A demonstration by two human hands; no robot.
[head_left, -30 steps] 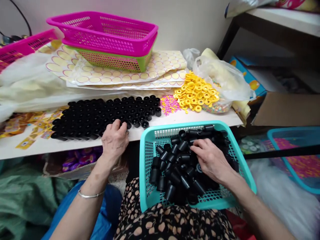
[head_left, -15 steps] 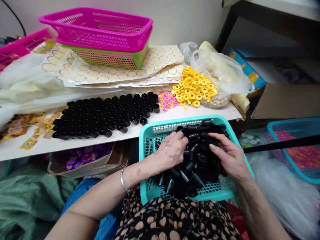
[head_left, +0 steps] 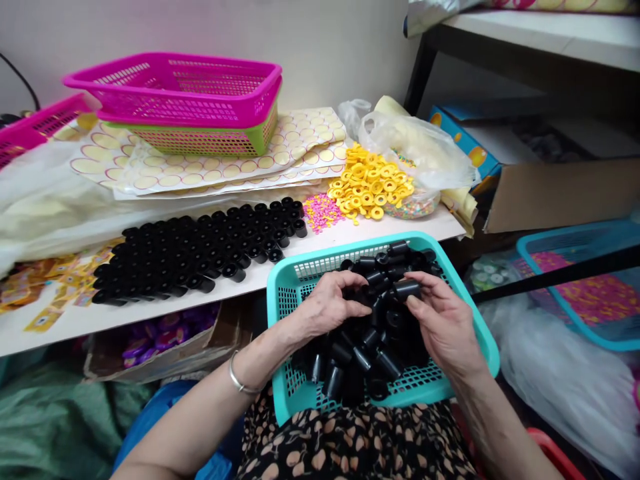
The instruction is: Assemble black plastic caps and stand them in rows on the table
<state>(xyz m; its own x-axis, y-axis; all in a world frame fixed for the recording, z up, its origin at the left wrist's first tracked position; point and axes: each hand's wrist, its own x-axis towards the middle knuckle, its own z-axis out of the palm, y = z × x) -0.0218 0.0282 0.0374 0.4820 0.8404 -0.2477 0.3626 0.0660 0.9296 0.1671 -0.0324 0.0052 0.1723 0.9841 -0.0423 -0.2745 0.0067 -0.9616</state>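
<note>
A turquoise basket [head_left: 274, 320] rests on my lap, heaped with loose black plastic cylinders [head_left: 387, 363]. Above the heap, my right hand [head_left: 443, 313] pinches one black cylinder [head_left: 406, 289] between thumb and fingers, the piece lying nearly level. My left hand [head_left: 337, 303] is over the left part of the heap, thumb and forefinger apart, close to other cylinders; nothing shows gripped in it. On the white table beyond, several rows of upright black cylinders [head_left: 200, 250] stand packed together, their hollow ends up.
Behind the rows lie yellow ring-shaped pieces [head_left: 373, 183], small pink and yellow bits [head_left: 323, 212] and sticker sheets [head_left: 210, 170] under stacked pink [head_left: 175, 107] and green baskets [head_left: 250, 140]. A cardboard box [head_left: 165, 350] with purple items sits below the table. Another blue basket [head_left: 530, 243] stands right.
My right hand has lifted a black cylinder into plain sight. My left hand's thumb and forefinger have spread apart. The camera view has shifted, moving the table leftward and lower.
</note>
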